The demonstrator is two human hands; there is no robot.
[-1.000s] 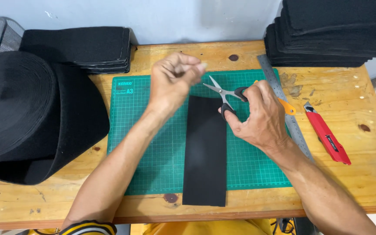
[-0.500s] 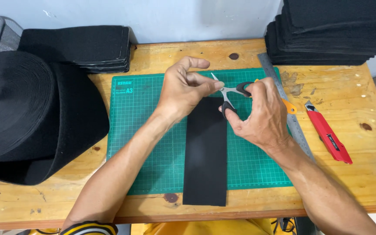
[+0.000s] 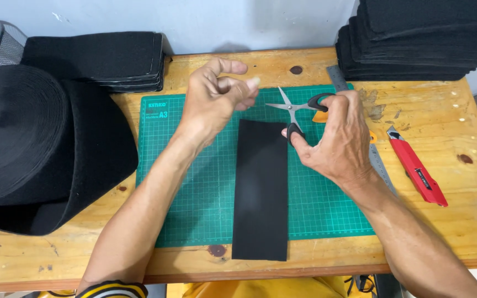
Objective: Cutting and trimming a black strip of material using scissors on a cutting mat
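Wooden table [image 3: 249, 265] (green cutting mat [image 3: 194, 182], red knife [image 3: 418, 171])

The left hand [image 3: 213, 99] has been lifted off the black strip [image 3: 260, 187], and the scissors [image 3: 299, 107] have been opened wider

Matt black cloth strip [image 3: 261, 187] lies on a smooth green mat [image 3: 194, 182] over scuffed bare wood table [image 3: 470, 232].
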